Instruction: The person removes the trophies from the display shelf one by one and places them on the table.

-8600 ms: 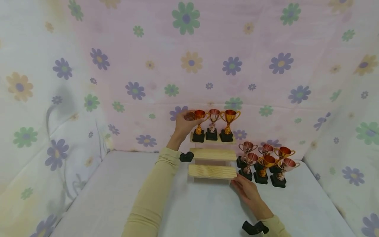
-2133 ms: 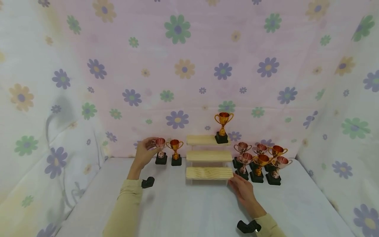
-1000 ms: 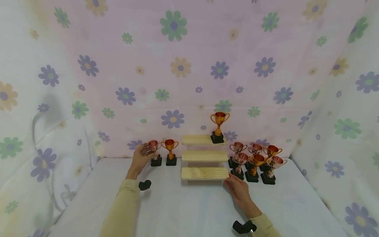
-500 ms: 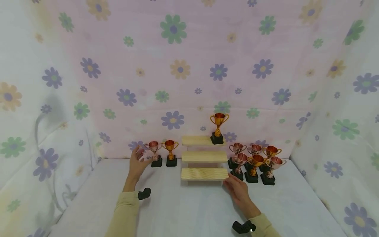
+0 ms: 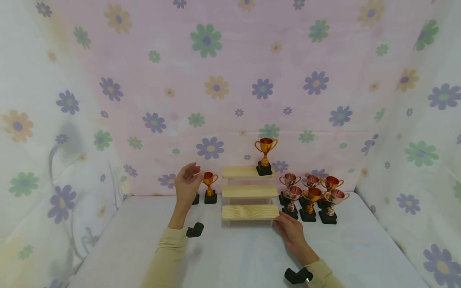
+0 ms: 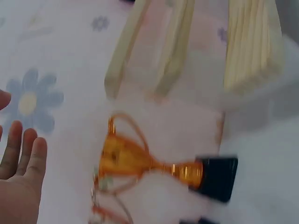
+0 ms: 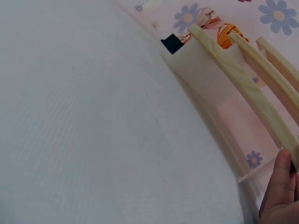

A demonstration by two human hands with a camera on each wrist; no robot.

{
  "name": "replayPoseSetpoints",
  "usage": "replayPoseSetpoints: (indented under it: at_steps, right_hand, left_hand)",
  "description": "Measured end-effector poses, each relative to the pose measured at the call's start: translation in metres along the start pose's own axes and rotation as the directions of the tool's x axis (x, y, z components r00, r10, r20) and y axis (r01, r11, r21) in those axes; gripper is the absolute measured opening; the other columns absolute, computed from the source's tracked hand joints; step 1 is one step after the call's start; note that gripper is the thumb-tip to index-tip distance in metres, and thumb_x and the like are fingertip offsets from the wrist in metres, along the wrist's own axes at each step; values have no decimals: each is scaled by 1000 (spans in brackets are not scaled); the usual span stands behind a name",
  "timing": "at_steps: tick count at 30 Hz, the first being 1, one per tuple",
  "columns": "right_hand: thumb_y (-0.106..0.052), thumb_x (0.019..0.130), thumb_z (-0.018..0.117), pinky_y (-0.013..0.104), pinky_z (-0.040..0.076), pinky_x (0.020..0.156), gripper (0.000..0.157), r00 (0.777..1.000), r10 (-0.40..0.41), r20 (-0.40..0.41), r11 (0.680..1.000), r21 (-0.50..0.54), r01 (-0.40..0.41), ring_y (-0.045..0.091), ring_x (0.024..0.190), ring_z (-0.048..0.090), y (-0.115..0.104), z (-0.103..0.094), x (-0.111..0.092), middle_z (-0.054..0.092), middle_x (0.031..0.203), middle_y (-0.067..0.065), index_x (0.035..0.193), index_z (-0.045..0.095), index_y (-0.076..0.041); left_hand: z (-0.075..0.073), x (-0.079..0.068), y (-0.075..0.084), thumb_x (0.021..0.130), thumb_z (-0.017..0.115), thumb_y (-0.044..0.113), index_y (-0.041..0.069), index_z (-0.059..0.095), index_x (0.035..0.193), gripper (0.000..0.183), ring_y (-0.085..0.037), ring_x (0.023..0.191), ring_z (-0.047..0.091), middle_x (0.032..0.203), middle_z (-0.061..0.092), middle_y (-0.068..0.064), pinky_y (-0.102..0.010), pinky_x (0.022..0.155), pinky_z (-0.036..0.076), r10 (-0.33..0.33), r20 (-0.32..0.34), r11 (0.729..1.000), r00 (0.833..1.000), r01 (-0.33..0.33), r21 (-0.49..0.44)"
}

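My left hand (image 5: 188, 185) is raised left of the stand, fingers apart and holding nothing. It covers most of a rose-gold trophy cup (image 5: 196, 199), whose black base peeks out on the table. Beside that stands a gold trophy cup (image 5: 210, 197), also seen sideways in the left wrist view (image 6: 124, 158). My right hand (image 5: 291, 231) holds the front right corner of a three-step wooden display stand (image 5: 250, 212); the right wrist view shows fingers (image 7: 280, 175) against the lowest board's end. Another gold trophy cup (image 5: 265, 149) stands at the right end of the top step.
Right of the stand, several rose-gold and gold trophy cups (image 5: 312, 195) are grouped close together, just beyond my right hand. The table (image 5: 248, 256) has a white cover. A flowered cloth (image 5: 234, 52) hangs behind and at both sides.
Two cups have gone from the top step to the table at left. My left hand has let go of the rose-gold one, then risen and moved right. The right hand stays at the stand.
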State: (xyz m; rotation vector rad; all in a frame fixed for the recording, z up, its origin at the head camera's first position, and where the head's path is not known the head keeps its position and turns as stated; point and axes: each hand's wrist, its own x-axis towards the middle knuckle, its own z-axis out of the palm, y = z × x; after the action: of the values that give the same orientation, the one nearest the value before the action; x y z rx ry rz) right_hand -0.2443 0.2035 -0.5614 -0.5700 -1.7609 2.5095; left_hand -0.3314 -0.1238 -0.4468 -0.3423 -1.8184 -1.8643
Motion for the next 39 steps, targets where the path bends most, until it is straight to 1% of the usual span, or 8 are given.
replayPoseSetpoints:
  at_steps: [4,8,13,17,21,29,34,39]
  right_hand:
    - [-5,97,62,27,56,97,58,1000,-9,-1,1000,0,9,17,112,65,0,0,1,44,151,30,149,40,10]
    - [-5,96,62,27,57,96,58,1000,-12,-4,1000,8,12,17,111,65,0,1,4,44,151,30,148,40,11]
    - [-4,96,62,27,58,95,57,1000,-23,-9,1000,14,23,17,109,66,-1,2,6,45,150,30,147,43,11]
    - [-4,96,62,26,58,94,56,1000,-23,-1,1000,18,23,15,108,66,0,2,6,45,150,31,147,43,11]
    - [-4,96,62,25,58,93,56,1000,-22,10,999,25,22,14,107,66,1,1,5,45,150,31,147,43,11]
    - [-5,97,61,25,59,92,56,1000,-4,10,1000,31,4,13,106,67,0,-4,4,45,150,30,148,42,10]
    - [-5,97,62,27,58,94,56,1000,1,8,999,34,-1,15,107,67,1,-4,3,45,150,30,147,42,10]
    - [-4,97,61,27,58,95,55,1000,-3,12,1000,27,3,17,109,66,1,-2,3,45,150,31,147,43,11]
  left_hand:
    - [35,-5,10,88,74,-8,-11,55,134,50,-39,115,61,125,61,-31,-34,103,55,-20,164,999,986,26,-33]
    - [72,-6,19,88,73,-6,-9,49,140,57,-51,126,51,132,55,-33,-55,111,45,-55,299,996,953,72,-46]
    - [112,3,28,89,76,3,-4,42,148,69,-49,133,47,142,49,-32,-54,114,43,-154,406,987,901,155,32]
    - [138,17,36,87,80,8,0,42,150,74,-46,133,49,144,50,-29,-52,113,45,-222,418,975,881,210,76]
    - [161,29,45,86,82,11,3,45,148,73,-42,131,52,141,52,-24,-51,109,49,-254,389,967,885,244,77]
    - [200,35,57,84,85,16,6,49,144,71,-34,122,57,134,57,-16,-41,100,56,-257,312,965,914,228,127]
    - [210,38,57,85,84,19,4,52,141,66,-32,121,59,134,59,-18,-40,96,58,-235,255,966,938,196,170]
    - [210,37,49,87,82,19,4,57,136,57,-32,116,62,130,61,-17,-39,94,59,-191,245,972,951,150,179]
